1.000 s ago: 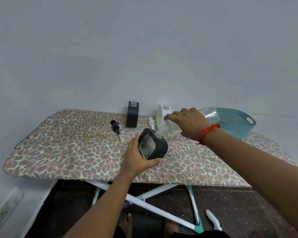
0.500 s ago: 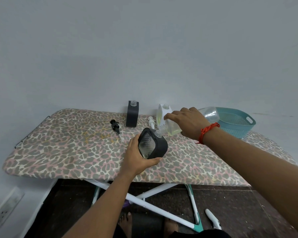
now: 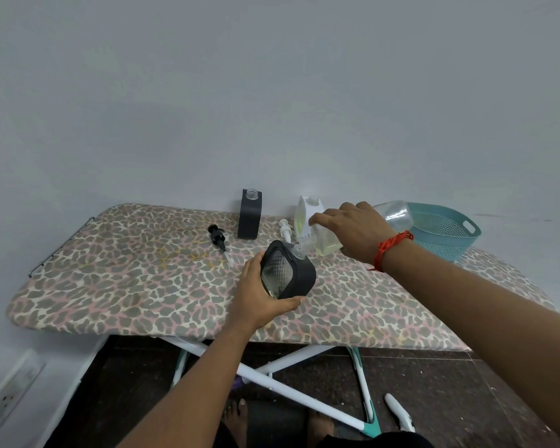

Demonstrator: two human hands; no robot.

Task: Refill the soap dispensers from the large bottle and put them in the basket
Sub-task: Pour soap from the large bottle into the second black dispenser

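far to the left of our left hand (image 3: 260, 297), the black pump head (image 3: 219, 238) is lying on the ironing board (image 3: 117, 273), with the second black dispenser (image 3: 249, 215) standing open-necked beyond it, just past our left fingers. our left hand is wrapping around the tilted black dispenser (image 3: 288, 273), thumb underneath and fingers closed around its far side, keeping the neck pointing toward our right hand (image 3: 353, 231). between the two hands, the white pump head (image 3: 285, 229) is resting on the board and the white dispenser (image 3: 309, 211) is standing behind it. our right hand is clasping the large bottle (image 3: 392, 215), tipped with its ribbed mouth meeting the dispenser's neck and its base raised. compared with the previous half second, almost nothing is shifting: both hands are holding the same pose, so we are judging the pour to be continuing and the first refill unfinished. to the right of our right hand, the teal basket (image 3: 446, 234) is waiting, with no dispenser visible in it.
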